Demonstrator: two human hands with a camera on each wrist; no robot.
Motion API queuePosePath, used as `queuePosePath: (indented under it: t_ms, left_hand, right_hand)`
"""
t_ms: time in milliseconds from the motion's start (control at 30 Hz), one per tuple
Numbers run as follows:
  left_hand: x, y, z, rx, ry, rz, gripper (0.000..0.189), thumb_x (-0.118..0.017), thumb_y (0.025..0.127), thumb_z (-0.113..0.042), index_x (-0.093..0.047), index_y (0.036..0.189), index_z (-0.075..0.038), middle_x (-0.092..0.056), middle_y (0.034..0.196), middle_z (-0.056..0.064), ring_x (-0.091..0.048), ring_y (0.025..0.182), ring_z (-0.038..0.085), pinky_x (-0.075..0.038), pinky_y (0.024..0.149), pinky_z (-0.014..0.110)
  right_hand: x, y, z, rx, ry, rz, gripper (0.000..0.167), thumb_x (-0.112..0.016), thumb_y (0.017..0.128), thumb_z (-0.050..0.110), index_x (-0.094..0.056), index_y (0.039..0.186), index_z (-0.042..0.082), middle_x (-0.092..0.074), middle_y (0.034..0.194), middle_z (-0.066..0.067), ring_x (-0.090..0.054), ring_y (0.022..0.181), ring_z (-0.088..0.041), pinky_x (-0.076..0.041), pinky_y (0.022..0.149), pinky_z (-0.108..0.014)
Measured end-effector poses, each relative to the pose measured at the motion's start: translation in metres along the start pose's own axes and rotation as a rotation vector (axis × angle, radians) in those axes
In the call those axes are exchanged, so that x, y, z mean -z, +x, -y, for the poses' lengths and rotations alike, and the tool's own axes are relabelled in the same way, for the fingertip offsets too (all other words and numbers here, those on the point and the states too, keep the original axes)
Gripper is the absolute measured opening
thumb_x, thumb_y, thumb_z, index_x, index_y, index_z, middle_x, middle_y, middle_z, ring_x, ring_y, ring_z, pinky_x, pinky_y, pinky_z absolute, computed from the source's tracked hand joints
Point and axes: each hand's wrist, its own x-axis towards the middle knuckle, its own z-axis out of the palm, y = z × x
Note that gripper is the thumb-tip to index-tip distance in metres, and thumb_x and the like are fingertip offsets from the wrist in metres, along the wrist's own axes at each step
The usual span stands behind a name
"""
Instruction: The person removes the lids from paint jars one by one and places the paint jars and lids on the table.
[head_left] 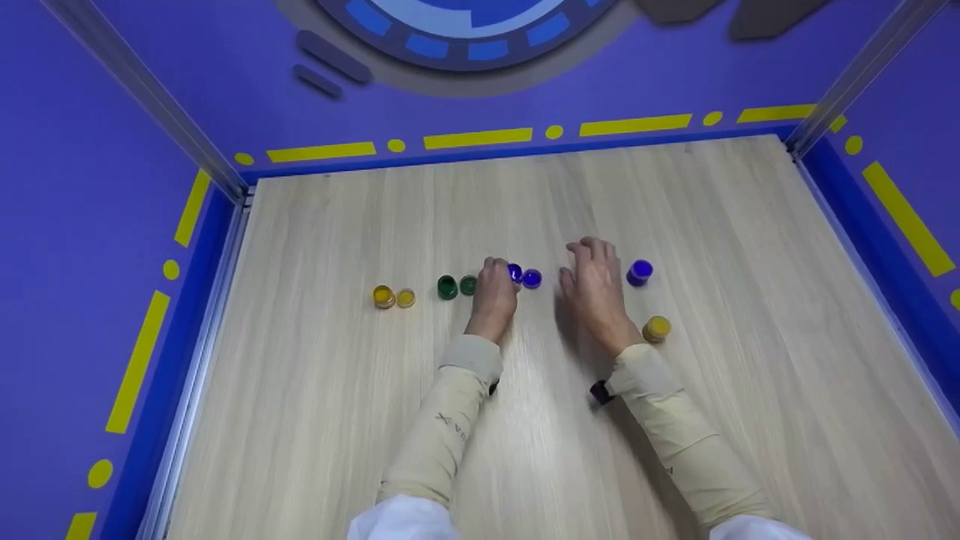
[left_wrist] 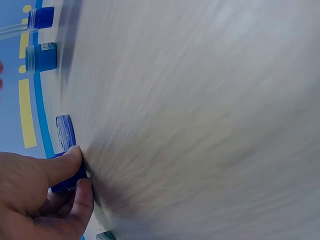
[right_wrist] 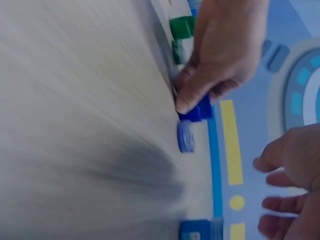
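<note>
My left hand (head_left: 495,296) pinches a small dark-blue paint pot (left_wrist: 67,182) between thumb and fingers, low at the tabletop. A round blue lid (head_left: 532,279) lies just right of that pot. My right hand (head_left: 596,289) is raised over the table to the right of the lid, its fingers loosely bent and holding nothing. Left of my left hand are a green paint pot (head_left: 447,286) and its round green lid (head_left: 468,285), the lid partly beside my fingers. Nearest my right hand are a violet-blue capped pot (head_left: 640,272) and a yellow capped pot (head_left: 656,328).
Farther left, an uncovered yellow pot (head_left: 383,297) stands beside a yellow lid (head_left: 406,298). The pale wooden table (head_left: 337,420) is bounded by blue panels (head_left: 480,120) at the back and both sides, with metal posts at the corners.
</note>
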Motion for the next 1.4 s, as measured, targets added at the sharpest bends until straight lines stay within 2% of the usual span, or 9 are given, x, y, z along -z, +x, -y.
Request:
queuePosePath:
  t_ms: [133,367,533,700,833,933,1100,1200,1400]
  left_hand:
    - [0.001,-0.001,0.001,0.007,-0.010,0.012,0.023,-0.076,0.091,-0.001,-0.066,0.109,0.009,-0.062,0.108,0.019,-0.066,0.102,0.032,-0.054,0.091,0.037]
    - [0.001,-0.001,0.000,0.016,-0.010,0.036,0.023,-0.073,0.094,-0.002,-0.064,0.112,0.008,-0.061,0.109,0.018,-0.065,0.101,0.029,-0.054,0.089,0.036]
    - [0.001,0.000,-0.002,0.001,0.011,0.031,0.023,-0.074,0.093,-0.002,-0.064,0.112,0.009,-0.062,0.108,0.018,-0.066,0.101,0.029,-0.054,0.089,0.036]
    - [0.000,0.000,-0.003,-0.010,0.031,0.034,0.026,-0.075,0.093,-0.004,-0.064,0.113,0.008,-0.062,0.109,0.018,-0.066,0.101,0.029,-0.053,0.090,0.036]
    - [0.001,0.000,-0.001,0.008,0.019,0.051,0.029,-0.074,0.094,-0.005,-0.064,0.117,0.009,-0.062,0.112,0.018,-0.065,0.104,0.029,-0.053,0.092,0.036]
    - [0.002,0.001,0.000,0.022,0.004,0.052,0.031,-0.074,0.094,-0.006,-0.063,0.119,0.009,-0.062,0.114,0.018,-0.065,0.106,0.029,-0.052,0.094,0.036]
    - [0.002,0.001,0.001,0.032,-0.005,0.062,0.033,-0.075,0.094,-0.007,-0.063,0.121,0.008,-0.061,0.116,0.018,-0.065,0.109,0.030,-0.052,0.095,0.036]
    - [0.002,0.001,0.001,0.042,-0.005,0.076,0.034,-0.074,0.095,-0.008,-0.063,0.123,0.007,-0.061,0.119,0.018,-0.064,0.111,0.030,-0.052,0.096,0.036]
    - [0.000,0.000,0.001,0.051,0.001,0.073,0.035,-0.074,0.095,-0.010,-0.063,0.124,0.007,-0.060,0.117,0.018,-0.063,0.111,0.030,-0.051,0.097,0.037]
  right_hand:
    - [0.007,-0.002,-0.005,-0.070,-0.102,0.031,0.044,-0.070,0.093,0.006,-0.058,0.133,-0.010,-0.047,0.145,-0.033,-0.036,0.139,-0.051,-0.030,0.112,-0.062]
    - [0.008,-0.009,-0.015,-0.224,-0.140,0.261,0.062,-0.062,0.100,0.013,-0.037,0.154,-0.007,-0.017,0.165,-0.031,-0.007,0.152,-0.052,-0.013,0.121,-0.063]
    - [0.003,-0.014,-0.023,-0.252,-0.129,0.385,0.069,-0.057,0.103,0.013,-0.023,0.158,-0.010,-0.008,0.166,-0.033,-0.006,0.152,-0.052,-0.013,0.122,-0.058]
    - [0.000,-0.019,-0.026,-0.274,-0.120,0.448,0.071,-0.051,0.105,0.014,-0.011,0.160,-0.009,-0.003,0.167,-0.032,-0.005,0.153,-0.049,-0.015,0.122,-0.058]
    - [0.001,-0.018,-0.025,-0.259,-0.150,0.448,0.067,-0.049,0.107,0.015,-0.015,0.160,-0.009,-0.010,0.166,-0.031,-0.013,0.153,-0.048,-0.022,0.119,-0.059]
    - [0.003,-0.016,-0.022,-0.206,-0.186,0.397,0.057,-0.051,0.107,0.011,-0.029,0.155,-0.012,-0.026,0.160,-0.034,-0.033,0.145,-0.049,-0.035,0.112,-0.061]
    - [0.003,-0.016,-0.019,-0.124,-0.247,0.300,0.034,-0.052,0.098,-0.009,-0.052,0.132,-0.015,-0.059,0.127,-0.034,-0.066,0.104,-0.048,-0.055,0.086,-0.056]
    - [0.004,-0.018,-0.017,-0.105,-0.245,0.275,0.025,-0.054,0.095,-0.013,-0.058,0.120,-0.014,-0.063,0.109,-0.030,-0.069,0.089,-0.045,-0.057,0.077,-0.054]
    - [0.006,-0.025,-0.013,-0.095,-0.242,0.271,0.013,-0.056,0.099,-0.003,-0.060,0.109,-0.012,-0.065,0.101,-0.029,-0.068,0.088,-0.044,-0.055,0.077,-0.055]
